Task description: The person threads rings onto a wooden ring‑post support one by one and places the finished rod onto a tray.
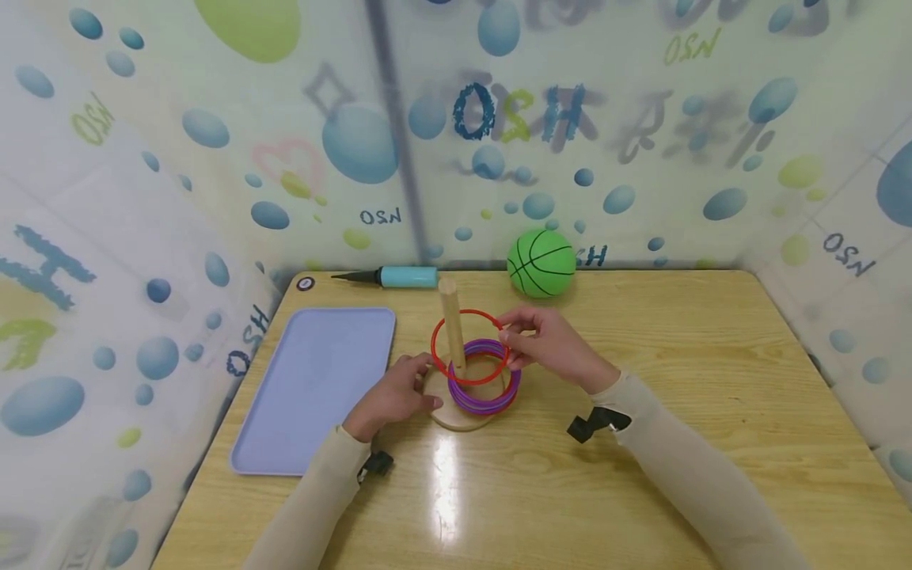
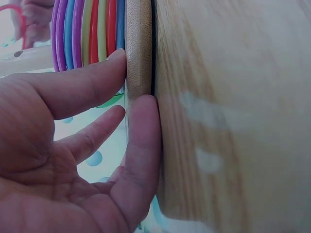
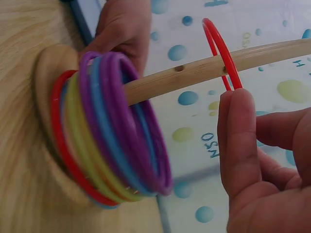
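Observation:
A wooden ring-toss stand has a round base (image 1: 443, 413) and an upright peg (image 1: 452, 324). Stacked rings (image 3: 104, 126) in purple, blue, yellow and red lie around the peg's foot. My right hand (image 1: 554, 344) pinches a thin red ring (image 3: 221, 43) between thumb and fingers. That ring encircles the peg above the stack, apart from it and tilted in the head view. At the base's left side, my left hand (image 1: 399, 392) holds the rim with thumb and finger, as the left wrist view shows.
A lilac tray (image 1: 313, 388) lies left of the stand on the wooden table (image 1: 641, 491). Along the back wall are a blue hand pump (image 1: 409, 276) with a black nozzle and a green ball (image 1: 541, 264). A small round sticker (image 1: 305, 283) marks the back left corner.

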A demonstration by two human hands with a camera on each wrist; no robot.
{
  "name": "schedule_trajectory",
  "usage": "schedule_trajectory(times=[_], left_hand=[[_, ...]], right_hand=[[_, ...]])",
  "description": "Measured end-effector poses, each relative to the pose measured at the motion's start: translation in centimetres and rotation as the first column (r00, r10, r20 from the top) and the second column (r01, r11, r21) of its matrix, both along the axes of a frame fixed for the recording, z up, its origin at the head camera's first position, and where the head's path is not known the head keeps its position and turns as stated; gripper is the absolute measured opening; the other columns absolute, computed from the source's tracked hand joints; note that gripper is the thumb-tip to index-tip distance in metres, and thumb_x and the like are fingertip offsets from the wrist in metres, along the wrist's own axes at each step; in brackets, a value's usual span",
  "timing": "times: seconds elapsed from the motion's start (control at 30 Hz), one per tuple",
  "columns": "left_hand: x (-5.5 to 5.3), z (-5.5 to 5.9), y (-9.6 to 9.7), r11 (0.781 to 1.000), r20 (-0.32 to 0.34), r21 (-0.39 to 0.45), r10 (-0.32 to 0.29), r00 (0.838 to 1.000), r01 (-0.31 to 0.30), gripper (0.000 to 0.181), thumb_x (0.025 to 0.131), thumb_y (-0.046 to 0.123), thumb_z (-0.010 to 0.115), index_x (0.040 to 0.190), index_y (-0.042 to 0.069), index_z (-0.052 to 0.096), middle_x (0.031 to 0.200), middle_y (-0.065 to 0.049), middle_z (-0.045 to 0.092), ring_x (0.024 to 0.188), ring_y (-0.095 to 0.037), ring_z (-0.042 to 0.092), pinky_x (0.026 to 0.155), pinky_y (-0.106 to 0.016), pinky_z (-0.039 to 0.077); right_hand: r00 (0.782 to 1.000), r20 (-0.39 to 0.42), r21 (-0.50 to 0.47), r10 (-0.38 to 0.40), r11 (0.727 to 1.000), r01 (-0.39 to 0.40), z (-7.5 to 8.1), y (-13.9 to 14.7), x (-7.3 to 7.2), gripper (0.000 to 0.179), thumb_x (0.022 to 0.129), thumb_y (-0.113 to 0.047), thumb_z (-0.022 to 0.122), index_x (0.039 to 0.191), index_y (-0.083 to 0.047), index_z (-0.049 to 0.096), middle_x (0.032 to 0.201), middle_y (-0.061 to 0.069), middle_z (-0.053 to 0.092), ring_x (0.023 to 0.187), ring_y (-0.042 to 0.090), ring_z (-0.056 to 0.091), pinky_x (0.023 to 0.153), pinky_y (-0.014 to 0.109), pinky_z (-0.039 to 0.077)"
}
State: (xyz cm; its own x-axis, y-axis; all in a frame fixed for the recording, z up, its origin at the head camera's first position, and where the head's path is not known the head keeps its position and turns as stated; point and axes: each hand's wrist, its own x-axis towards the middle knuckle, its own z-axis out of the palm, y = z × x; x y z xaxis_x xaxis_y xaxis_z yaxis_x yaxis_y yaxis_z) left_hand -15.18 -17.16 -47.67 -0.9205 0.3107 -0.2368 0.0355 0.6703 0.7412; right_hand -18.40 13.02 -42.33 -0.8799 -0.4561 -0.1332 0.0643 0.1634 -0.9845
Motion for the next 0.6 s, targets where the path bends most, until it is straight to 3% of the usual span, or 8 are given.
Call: schedule_trajectory(times=[0.3, 0.6], left_hand=[[0.0, 0.0, 0.0, 1.000, 0.007, 0.010, 0.007, 1.000, -0.007, 0.055, 0.086, 0.012, 0.088, 0.136, 0.017, 0.065, 0.125, -0.017, 0.055, 0.094, -0.022, 0.051, 0.078, -0.034, 0.043], [0.0, -0.1, 0.0, 1.000, -0.014, 0.010, 0.003, 1.000, -0.003, 0.054, 0.085, 0.010, 0.088, 0.134, 0.018, 0.066, 0.120, -0.015, 0.055, 0.092, -0.022, 0.049, 0.078, -0.034, 0.042]], right_hand=[[1.000, 0.015, 0.044, 0.025, 0.999, -0.026, -2.7, 1.1, 0.3, 0.037, 0.106, -0.014, 0.066, 0.137, 0.006, 0.062, 0.101, 0.017, 0.066, 0.071, 0.018, 0.073, 0.076, 0.046, 0.065], [1.000, 0.015, 0.083, 0.002, 0.997, -0.003, -3.6, 1.6, 0.5, 0.036, 0.104, -0.012, 0.068, 0.134, 0.006, 0.063, 0.098, 0.014, 0.065, 0.070, 0.016, 0.073, 0.071, 0.035, 0.065]])
